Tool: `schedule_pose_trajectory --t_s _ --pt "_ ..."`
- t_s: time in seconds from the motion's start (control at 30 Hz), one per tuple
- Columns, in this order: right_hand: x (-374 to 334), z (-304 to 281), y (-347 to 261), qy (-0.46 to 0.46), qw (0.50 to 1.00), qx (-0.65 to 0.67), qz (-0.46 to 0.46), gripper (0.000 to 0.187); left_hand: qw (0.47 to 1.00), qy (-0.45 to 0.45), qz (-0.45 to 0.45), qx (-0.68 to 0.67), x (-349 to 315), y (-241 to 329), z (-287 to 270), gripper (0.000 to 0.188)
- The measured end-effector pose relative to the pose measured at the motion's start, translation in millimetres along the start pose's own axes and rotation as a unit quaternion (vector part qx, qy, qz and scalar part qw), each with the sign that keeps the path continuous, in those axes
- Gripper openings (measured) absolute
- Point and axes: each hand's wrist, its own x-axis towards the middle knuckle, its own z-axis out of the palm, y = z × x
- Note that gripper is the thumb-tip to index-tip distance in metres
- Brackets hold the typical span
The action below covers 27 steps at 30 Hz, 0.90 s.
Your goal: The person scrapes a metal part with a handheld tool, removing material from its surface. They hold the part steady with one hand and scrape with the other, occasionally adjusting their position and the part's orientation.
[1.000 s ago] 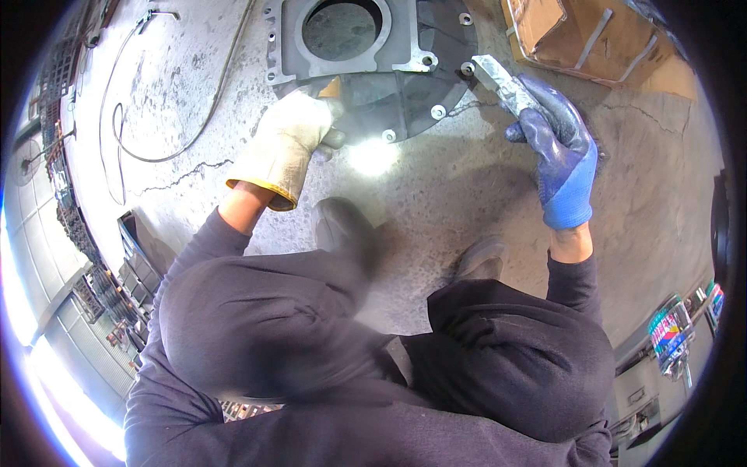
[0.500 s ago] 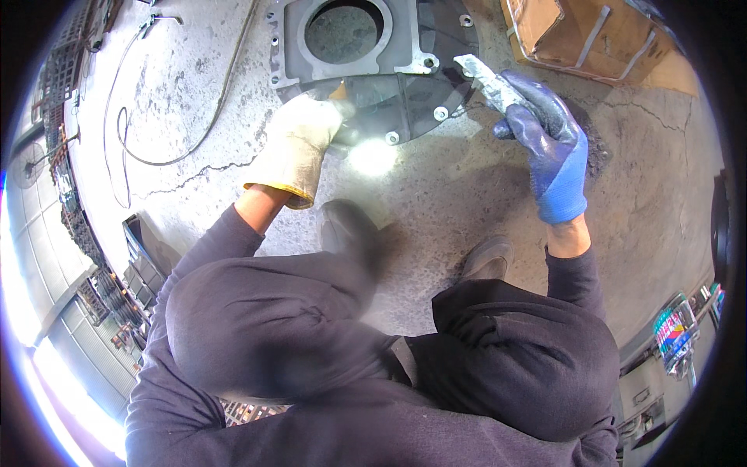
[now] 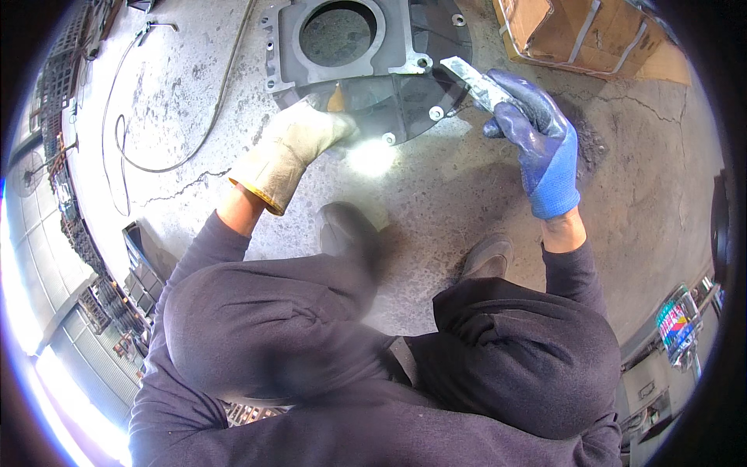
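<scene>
On the floor in front of me lies a large grey metal casting (image 3: 424, 101), with a square flange around a big round hole and bolt lugs along its curved rim. My left hand (image 3: 292, 148), in a cream glove with a yellow-edged cuff, is closed at the casting's near left rim; its fingertips are partly hidden. An orange-brown pointed patch (image 3: 336, 98) shows beside those fingers. Right of the casting, my right hand (image 3: 537, 132), in a blue coated glove, grips a flat silver-white strip (image 3: 478, 84). The strip's free end points up and left, near the casting's right edge.
A brown cardboard box (image 3: 599, 35) with pale straps stands at the far right. A thin hose (image 3: 222, 101) curls over the concrete floor on the left. A bright light spot (image 3: 372, 158) falls beside the casting. My shoes (image 3: 346, 229) rest just below it.
My left wrist has swung left and slightly down while the fingers stay by the rim. My right hand has shifted a little left with the strip. The whole view has moved slightly.
</scene>
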Motion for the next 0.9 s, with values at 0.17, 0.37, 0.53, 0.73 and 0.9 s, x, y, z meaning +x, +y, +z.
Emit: schedule_pose_trajectory --t_s 0.17,0.37,0.53,0.73,0.9 --pt "-5.8 -9.6 5.1 -0.012 1.0 -0.016 0.007 0.039 0.982 0.011 0.125 0.139 3.5 1.6 -5.9 0.024" --pt "-41.4 -49.2 25.7 0.007 0.995 -0.1 -0.009 0.043 0.984 0.057 0.053 -0.158 -10.9 15.2 -7.8 0.018" --pt "-98.0 -102.4 52.6 0.297 0.95 -0.076 0.068 0.027 0.88 0.06 -0.211 -0.422 -3.7 35.2 -10.6 0.031" --pt "-137.7 -130.8 87.5 0.408 0.903 -0.079 0.108 0.028 0.914 0.055 -0.168 -0.366 5.0 59.7 -20.0 0.025" --pt "-145.5 -136.2 105.5 0.431 0.891 -0.077 0.118 0.028 0.952 0.063 -0.145 -0.261 10.6 69.6 -25.2 0.027"
